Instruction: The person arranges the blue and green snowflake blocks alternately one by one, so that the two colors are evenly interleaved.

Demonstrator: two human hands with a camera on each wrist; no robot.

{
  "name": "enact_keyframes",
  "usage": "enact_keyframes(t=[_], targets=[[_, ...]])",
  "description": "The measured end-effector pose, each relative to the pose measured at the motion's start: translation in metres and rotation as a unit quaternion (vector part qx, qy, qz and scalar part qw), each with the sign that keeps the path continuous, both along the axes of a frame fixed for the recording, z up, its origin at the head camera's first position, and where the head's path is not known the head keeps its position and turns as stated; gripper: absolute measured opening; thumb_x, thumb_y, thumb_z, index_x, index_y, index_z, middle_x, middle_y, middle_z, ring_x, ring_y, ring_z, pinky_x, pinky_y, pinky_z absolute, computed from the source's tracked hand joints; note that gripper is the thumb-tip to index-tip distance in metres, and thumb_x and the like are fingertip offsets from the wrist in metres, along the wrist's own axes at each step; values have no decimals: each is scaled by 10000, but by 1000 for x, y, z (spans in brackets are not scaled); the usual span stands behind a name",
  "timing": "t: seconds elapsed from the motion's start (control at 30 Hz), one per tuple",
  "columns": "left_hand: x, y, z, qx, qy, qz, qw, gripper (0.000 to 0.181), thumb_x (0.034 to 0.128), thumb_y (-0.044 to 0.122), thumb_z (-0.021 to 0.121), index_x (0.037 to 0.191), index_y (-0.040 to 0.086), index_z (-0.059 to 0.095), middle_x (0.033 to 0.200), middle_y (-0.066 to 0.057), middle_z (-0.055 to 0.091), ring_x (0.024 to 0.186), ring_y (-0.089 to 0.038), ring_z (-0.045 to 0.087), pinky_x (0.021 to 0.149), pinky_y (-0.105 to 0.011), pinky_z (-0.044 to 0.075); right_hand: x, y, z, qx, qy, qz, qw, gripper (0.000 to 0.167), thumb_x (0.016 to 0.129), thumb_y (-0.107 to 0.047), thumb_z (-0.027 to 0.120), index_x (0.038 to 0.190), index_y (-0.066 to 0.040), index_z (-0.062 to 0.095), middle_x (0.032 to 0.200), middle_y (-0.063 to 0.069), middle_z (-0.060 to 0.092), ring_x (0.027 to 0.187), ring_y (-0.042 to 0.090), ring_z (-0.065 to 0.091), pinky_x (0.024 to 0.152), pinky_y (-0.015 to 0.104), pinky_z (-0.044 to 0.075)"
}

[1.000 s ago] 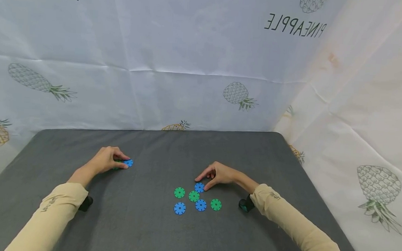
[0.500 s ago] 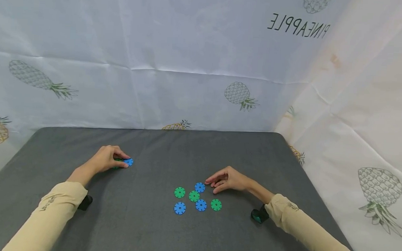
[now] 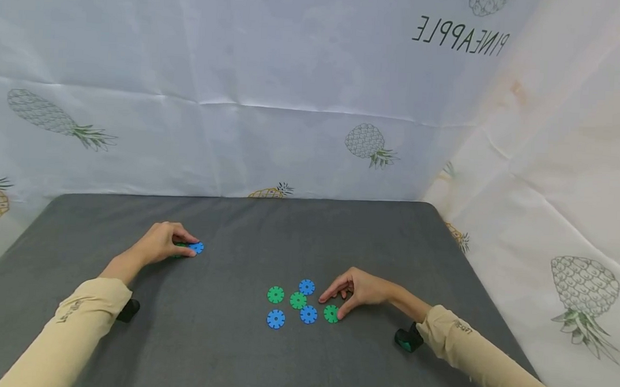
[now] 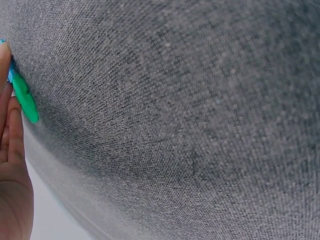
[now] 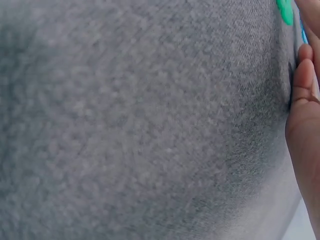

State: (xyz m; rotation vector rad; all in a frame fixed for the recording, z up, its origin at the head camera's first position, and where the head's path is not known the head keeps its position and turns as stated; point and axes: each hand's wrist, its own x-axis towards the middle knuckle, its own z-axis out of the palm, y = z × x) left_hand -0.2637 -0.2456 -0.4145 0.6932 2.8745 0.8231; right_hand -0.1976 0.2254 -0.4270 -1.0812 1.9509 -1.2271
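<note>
My left hand (image 3: 162, 243) pinches a blue notched disc (image 3: 197, 247) between thumb and fingers at the left of the table. A green notched disc (image 4: 25, 100) adjoins it, mostly covered by the hand in the head view; whether the two interlock I cannot tell. My right hand (image 3: 365, 287) reaches over the rightmost green disc (image 3: 331, 314), thumb tip at its right edge and index finger apart, above it. Left of that lie a lower blue disc (image 3: 308, 314), a middle green disc (image 3: 298, 300) and an upper blue disc (image 3: 307, 287).
Farther left lie another green disc (image 3: 276, 295) and another blue disc (image 3: 275, 319). All rest on a dark grey cloth-covered table (image 3: 220, 351). A white pineapple-print curtain (image 3: 270, 145) hangs behind the table's far edge and along the right.
My right hand has left the upper blue disc, moving right and then toward the near side to the rightmost green disc. The left hand keeps its hold in nearly the same place.
</note>
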Motion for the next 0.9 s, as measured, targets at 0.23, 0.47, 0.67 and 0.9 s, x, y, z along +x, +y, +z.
enact_keyframes(t=[0.23, 0.47, 0.67, 0.9], targets=[[1, -1, 2, -5, 23, -8, 10000, 296, 760, 160, 814, 1011, 15, 754, 839, -21, 627, 814, -242, 624, 716, -390, 538, -1, -3, 0, 456, 455, 17, 9979, 354, 758, -121, 808, 1091, -31, 730, 1013, 45, 683, 798, 244, 503, 671, 215, 428], [1, 0, 1, -9, 13, -36, 10000, 290, 763, 157, 813, 1010, 16, 755, 847, -24, 631, 822, -244, 625, 714, -380, 538, 2, -3, 1, 619, 481, -1, 9969, 343, 740, -125, 820, 1067, -54, 745, 1017, 9, 696, 814, 205, 519, 692, 202, 437], [2, -1, 1, 73, -16, -24, 10000, 292, 764, 147, 810, 1017, 14, 751, 855, -35, 629, 834, -265, 629, 727, -394, 545, 4, -4, 3, 471, 892, 42, 9949, 303, 760, -148, 807, 1039, -47, 750, 1012, 21, 714, 855, 185, 571, 733, 252, 499], [3, -1, -2, 45, 13, -18, 10000, 290, 771, 159, 807, 1024, 28, 752, 880, -47, 638, 841, -269, 624, 728, -397, 540, 13, -3, 2, 444, 1590, -204, 9861, 292, 762, -162, 816, 1031, -83, 739, 1024, -6, 707, 921, 97, 617, 770, 235, 531]])
